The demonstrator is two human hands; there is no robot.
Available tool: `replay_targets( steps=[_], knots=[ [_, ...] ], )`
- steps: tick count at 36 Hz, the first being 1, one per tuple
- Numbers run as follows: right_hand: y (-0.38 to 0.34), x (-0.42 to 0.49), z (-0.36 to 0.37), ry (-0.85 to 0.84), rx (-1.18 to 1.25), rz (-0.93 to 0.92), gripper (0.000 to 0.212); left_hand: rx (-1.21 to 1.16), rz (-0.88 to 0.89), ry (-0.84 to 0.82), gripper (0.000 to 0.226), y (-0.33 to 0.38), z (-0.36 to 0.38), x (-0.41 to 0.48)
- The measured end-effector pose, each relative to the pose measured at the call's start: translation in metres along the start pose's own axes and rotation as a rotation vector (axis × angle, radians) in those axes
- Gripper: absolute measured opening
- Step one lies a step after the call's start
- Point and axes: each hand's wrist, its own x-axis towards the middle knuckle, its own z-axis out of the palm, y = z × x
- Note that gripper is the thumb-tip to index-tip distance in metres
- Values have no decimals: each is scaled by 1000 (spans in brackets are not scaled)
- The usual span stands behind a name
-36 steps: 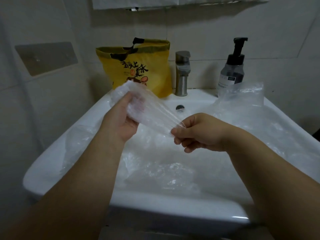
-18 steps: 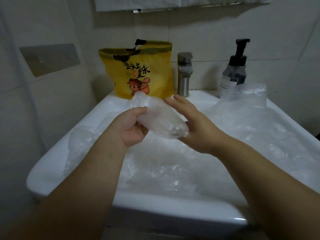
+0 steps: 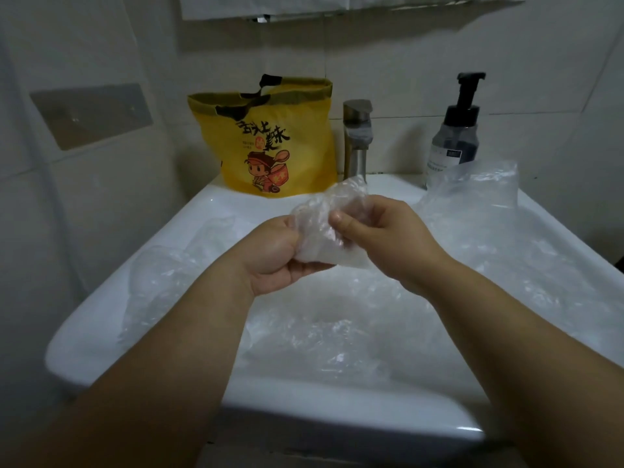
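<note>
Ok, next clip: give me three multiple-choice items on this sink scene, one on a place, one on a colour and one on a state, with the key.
1. Where does the printed bag stand?
A) left of the faucet
B) on the floor
C) hung on the wall

2. What colour is that bag?
A) red
B) yellow
C) blue

3. How is the clear plastic bag held?
A) lying loose
B) pinched by one hand
C) crumpled between both hands

Key:
1 A: it stands on the back ledge of the sink, left of the faucet.
2 B: it is yellow with black print.
3 C: the left hand and right hand both curl round it.
</note>
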Motion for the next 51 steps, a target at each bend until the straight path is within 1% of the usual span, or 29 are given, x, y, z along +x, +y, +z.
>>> replay_targets(
  steps=[5,8,11,12,14,17,18,19,21,24,26,28,29,31,33,34,36,39,41,42,44,45,47,49,51],
  knots=[
    [3,1,0,-33,-35,89,17,-17,18,-34,45,1,0,-1],
    [2,0,1,-38,-52,104,15,-2,9,-64,41,1,0,-3],
    [1,0,2,21,-70,109,15,56,-2,-80,45,0,1,-4],
    [2,1,1,61,-83,117,21,62,-2,-84,45,0,2,-5],
    [4,4,-1,110,-80,180,41,57,1,-78,46,0,2,-5],
    [7,8,-5,28,93,380,86,84,-5,-103,63,0,-1,-6],
    [6,8,-6,-8,155,430,97,101,-4,-129,65,1,-1,-7],
    [7,9,-6,-33,203,448,101,110,2,-148,64,1,-1,-7],
    [8,10,-7,-15,243,423,99,126,25,-123,59,0,-2,-7],
    [8,10,-10,59,184,337,93,327,97,-1,63,0,-2,-8],
    [6,8,-10,42,150,297,92,418,125,49,68,0,-1,-8],
    [4,6,-9,-7,100,281,94,437,106,49,71,-1,-1,-8],
    [3,5,-7,-36,70,274,95,453,99,53,65,-2,0,-8],
    [3,4,-6,-69,29,259,97,479,95,75,47,-3,2,-8],
    [4,4,-6,-83,25,269,99,405,111,129,33,-2,3,-7],
    [4,5,-7,-84,50,290,101,349,127,166,29,-1,3,-6],
    [3,8,-8,-73,188,362,102,245,163,232,26,2,2,-3],
    [2,11,-9,-72,446,483,88,110,242,276,23,4,-1,1],
    [2,11,-8,-143,502,538,86,29,274,281,15,6,-3,2],
    [3,11,-7,-172,509,547,79,-7,283,280,13,6,-4,3],
    [4,11,-5,-192,519,530,51,-44,299,289,15,5,-3,4],
    [4,11,-4,-174,535,516,39,-47,306,299,19,5,-3,4],
    [4,14,-4,-93,596,488,29,-42,306,299,26,3,-2,4],
    [4,17,-7,9,656,467,28,-6,281,257,25,2,-2,4],
    [4,18,-12,57,693,448,32,42,242,193,20,2,-1,3]
  ],
)
